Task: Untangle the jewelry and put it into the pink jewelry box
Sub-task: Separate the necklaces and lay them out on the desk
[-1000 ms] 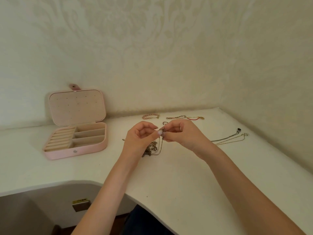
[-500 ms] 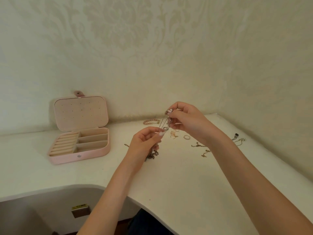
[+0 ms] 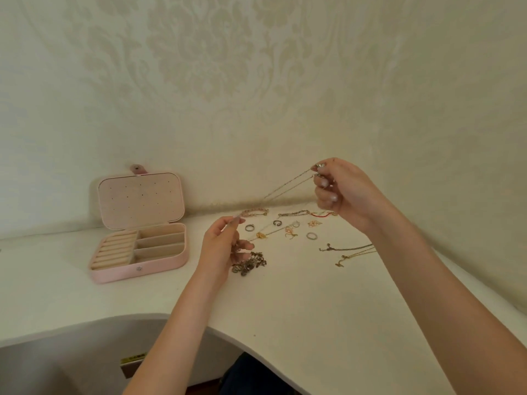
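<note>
My right hand (image 3: pixel 346 192) is raised above the desk and pinches one end of a thin silver chain (image 3: pixel 288 185). The chain runs taut, down and left, to my left hand (image 3: pixel 225 249), which pinches its lower part just above the desk. Under my left hand lies a dark tangled clump of chains (image 3: pixel 249 265). The pink jewelry box (image 3: pixel 139 252) stands open at the left, lid up, with its ring rolls and compartments showing nothing inside.
Rings (image 3: pixel 249 227), gold earrings (image 3: pixel 291 232) and bracelets (image 3: pixel 255 212) lie spread on the white desk (image 3: pixel 299 309) behind my hands. Two necklaces (image 3: pixel 350 249) lie to the right, partly under my right forearm. Patterned walls meet in a corner behind. The desk's front edge curves inward.
My right hand has risen up and to the right, drawing the chain out of the clump until it is taut. My left hand stayed low by the clump.
</note>
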{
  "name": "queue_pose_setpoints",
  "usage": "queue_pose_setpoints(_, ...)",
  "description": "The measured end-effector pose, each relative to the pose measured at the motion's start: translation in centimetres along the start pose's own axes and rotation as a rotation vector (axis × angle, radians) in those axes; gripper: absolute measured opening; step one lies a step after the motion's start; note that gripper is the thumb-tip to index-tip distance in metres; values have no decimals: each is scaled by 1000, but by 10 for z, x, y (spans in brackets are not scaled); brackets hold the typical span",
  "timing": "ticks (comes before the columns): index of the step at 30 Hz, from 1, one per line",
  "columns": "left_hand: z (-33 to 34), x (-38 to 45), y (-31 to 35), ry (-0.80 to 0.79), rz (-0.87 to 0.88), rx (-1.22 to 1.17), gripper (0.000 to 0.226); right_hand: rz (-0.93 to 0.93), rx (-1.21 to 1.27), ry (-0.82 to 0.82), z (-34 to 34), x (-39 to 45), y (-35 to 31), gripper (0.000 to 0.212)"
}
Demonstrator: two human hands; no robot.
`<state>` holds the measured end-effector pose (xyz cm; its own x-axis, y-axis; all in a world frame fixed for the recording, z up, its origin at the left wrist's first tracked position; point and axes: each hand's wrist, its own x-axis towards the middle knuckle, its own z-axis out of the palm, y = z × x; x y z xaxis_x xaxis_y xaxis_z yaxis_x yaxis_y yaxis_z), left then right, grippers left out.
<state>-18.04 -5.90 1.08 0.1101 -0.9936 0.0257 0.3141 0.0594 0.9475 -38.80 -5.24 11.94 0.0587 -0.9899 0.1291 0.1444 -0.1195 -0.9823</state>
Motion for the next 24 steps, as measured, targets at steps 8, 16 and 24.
queue_pose_setpoints(8, -7, -4, 7, 37, 62, 175, 14, 42, -21, 152, -24, -9, 24, 6)
queue_pose_setpoints(16, -7, -11, 15, -78, 139, 445, 24, 76, 55, 246, -37, -9, 35, 7)
queue_pose_setpoints(24, -16, -9, 16, -197, 94, 405, 22, 30, -56, 267, -39, -9, 32, 7)
